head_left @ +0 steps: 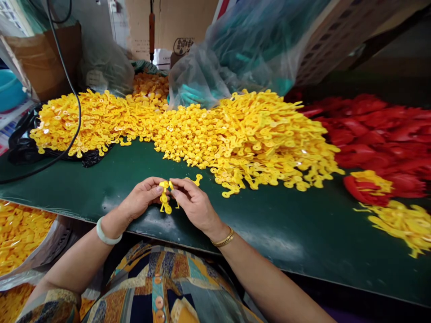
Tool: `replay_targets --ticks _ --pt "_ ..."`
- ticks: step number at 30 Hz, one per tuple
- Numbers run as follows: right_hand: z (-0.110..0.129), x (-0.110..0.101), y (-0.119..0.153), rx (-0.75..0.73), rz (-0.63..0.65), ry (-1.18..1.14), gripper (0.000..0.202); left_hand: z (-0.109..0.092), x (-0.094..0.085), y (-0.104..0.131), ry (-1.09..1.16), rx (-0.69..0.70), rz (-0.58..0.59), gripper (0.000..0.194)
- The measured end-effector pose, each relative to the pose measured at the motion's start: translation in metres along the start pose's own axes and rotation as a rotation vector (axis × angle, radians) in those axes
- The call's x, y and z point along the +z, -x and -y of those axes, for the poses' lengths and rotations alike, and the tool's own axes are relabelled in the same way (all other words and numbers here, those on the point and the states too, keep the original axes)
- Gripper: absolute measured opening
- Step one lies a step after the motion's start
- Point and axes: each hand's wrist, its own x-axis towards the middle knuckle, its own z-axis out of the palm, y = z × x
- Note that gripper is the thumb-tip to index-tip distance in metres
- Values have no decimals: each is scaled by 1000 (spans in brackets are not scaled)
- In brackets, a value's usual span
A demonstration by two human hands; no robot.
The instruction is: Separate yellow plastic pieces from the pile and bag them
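Near the front edge of the green tabletop, my two hands come together around small yellow plastic parts. My left hand (145,195) pinches a yellow plastic piece (165,202) with round discs and thin legs hanging down. Close against it, my right hand (195,204) grips another small yellow part (171,185) between thumb and forefinger. Whether the two parts are joined I cannot tell. Just beyond my right hand lies a loose yellow link-shaped piece (198,179), partly hidden by the fingers.
Heaps of yellow parts (262,134) spread across the back of the green table (256,220). Red parts (380,134) are piled at right, beside a small yellow pile (404,222). A black cable (76,98) crosses the left. A screwdriver-like tool (151,33) hangs at the back.
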Motion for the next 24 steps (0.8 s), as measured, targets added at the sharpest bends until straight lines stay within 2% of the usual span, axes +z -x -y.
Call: replay_targets --ticks 8,13,19,24 --pt "0 0 2 34 -3 6 30 0 -1 0 14 -19 -3 39" --pt "0 1 2 -3 -25 60 29 -1 0 1 6 -15 -10 39" --pt "5 6 5 -40 -73 108 28 1 2 0 -88 70 -26 36" --pt "2 7 6 9 -57 50 25 5 2 1 -220 158 -18 37"
